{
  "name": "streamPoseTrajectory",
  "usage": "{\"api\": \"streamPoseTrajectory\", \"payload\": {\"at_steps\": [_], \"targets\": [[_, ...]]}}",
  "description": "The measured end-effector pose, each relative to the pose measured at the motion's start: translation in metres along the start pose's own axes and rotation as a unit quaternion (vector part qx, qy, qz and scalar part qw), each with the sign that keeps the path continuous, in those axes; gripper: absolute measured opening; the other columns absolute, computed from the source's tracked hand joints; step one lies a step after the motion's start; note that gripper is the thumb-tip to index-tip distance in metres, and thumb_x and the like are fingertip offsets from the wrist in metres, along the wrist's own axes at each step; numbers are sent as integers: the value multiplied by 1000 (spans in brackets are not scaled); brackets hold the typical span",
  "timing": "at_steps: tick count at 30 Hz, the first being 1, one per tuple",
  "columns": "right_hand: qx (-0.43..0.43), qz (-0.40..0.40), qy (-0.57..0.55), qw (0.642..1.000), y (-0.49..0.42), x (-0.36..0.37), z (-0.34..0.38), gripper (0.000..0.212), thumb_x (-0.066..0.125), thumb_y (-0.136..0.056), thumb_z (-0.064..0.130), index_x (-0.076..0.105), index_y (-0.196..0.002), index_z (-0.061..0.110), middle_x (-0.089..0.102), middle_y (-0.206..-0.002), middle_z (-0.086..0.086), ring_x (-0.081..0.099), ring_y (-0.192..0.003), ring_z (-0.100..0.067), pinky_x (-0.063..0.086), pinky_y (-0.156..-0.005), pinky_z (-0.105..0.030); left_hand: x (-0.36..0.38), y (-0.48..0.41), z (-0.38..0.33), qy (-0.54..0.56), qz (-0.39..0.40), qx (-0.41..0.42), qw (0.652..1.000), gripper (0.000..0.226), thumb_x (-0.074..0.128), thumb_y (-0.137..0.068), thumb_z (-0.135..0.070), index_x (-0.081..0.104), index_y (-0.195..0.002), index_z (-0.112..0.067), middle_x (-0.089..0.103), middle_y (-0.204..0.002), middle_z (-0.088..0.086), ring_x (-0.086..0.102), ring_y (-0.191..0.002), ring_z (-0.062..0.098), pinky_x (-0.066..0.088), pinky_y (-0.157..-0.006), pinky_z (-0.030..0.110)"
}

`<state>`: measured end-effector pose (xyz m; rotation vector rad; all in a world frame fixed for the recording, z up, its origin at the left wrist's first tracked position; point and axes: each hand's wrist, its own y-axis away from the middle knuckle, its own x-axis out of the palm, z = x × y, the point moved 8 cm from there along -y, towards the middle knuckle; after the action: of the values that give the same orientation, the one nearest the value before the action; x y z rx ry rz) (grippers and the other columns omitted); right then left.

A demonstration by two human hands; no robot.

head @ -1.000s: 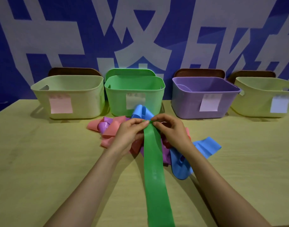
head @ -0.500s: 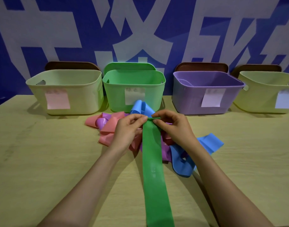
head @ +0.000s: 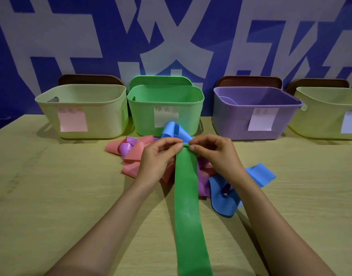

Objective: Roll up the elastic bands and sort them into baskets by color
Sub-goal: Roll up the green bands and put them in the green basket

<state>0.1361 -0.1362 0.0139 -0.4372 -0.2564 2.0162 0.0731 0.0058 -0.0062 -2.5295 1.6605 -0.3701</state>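
Long green elastic band (head: 186, 188): far end pinched by left hand (head: 158, 156) and right hand (head: 213, 154), evidently to start a tight roll. Tail runs flat toward the wooden table (head: 51, 186) near edge, free to feed.

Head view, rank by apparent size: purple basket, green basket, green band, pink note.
1. purple basket
2. green basket and green band: about alike. The band runs close to the camera, so I won't rank them.
3. pink note

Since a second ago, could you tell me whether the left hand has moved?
No. The left hand still pinches the green band at the same spot just in front of the green basket.
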Motion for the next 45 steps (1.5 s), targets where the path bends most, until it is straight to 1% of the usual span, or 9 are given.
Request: {"api": "streamPoseTrajectory", "payload": {"at_steps": [3,7,10,15,24,30,37,41,45], "targets": [[41,-7,-23,999,2,-1,-5,11,74,-79,6,73,-83,16,74,-84,-2,70,-83,-16,58,-76,-37,2,3,0,45,6,-18,999,15,64,-83,5,70,-89,-8,73,-76,-2,69,-71,7,53,-63,16],[44,-13,-58,997,4,-2,-3,13,72,-77,-3,71,-83,9,73,-80,0,69,-80,-11,56,-76,-25,3,3,2,52,16,-23,998,22,65,-79,9,68,-89,-11,71,-81,2,67,-77,13,56,-71,23],[62,-21,-54,996,6,-4,-5,13,73,-77,-1,72,-82,11,73,-80,-1,69,-80,-14,57,-76,-37,5,4,8,48,26,-39,998,16,72,-76,-4,69,-90,-12,70,-89,9,67,-84,19,56,-77,29],[28,-26,-29,999,8,-3,2,14,73,-75,-4,72,-78,10,72,-74,7,67,-74,-3,52,-73,-15,5,5,11,55,16,-51,997,8,67,-82,-3,69,-89,-6,74,-84,5,70,-78,16,56,-68,21],[-22,-21,9,999,10,0,11,21,71,-76,-7,72,-76,14,70,-82,3,67,-79,-5,53,-80,-18,7,6,16,75,21,-75,994,10,60,-88,-4,68,-93,-5,74,-86,8,71,-78,17,55,-66,21],[-17,-3,16,1000,8,-1,9,20,71,-77,-6,72,-77,14,70,-85,0,67,-83,-9,52,-84,-21,11,9,13,107,32,-89,990,15,58,-87,5,64,-100,3,70,-70,4,62,-48,4,45,-44,11],[43,4,-8,999,8,2,-3,14,72,-81,19,69,-94,14,72,-85,-6,65,-75,-11,52,-70,-23,7,6,14,68,23,-59,996,17,63,-82,6,67,-93,-7,73,-88,8,70,-82,18,57,-75,25],[52,0,29,998,9,-1,-5,3,70,-83,19,70,-83,16,71,-72,-3,63,-62,-9,50,-61,-21,3,6,11,32,9,-36,999,18,66,-80,5,65,-92,-8,71,-94,12,68,-90,23,56,-84,33],[43,-23,13,999,9,-5,-4,4,74,-80,13,71,-81,15,73,-79,-5,67,-73,-11,55,-71,-23,8,8,14,71,22,-70,995,17,65,-81,5,63,-94,-7,72,-85,8,70,-76,17,58,-67,24]]}}
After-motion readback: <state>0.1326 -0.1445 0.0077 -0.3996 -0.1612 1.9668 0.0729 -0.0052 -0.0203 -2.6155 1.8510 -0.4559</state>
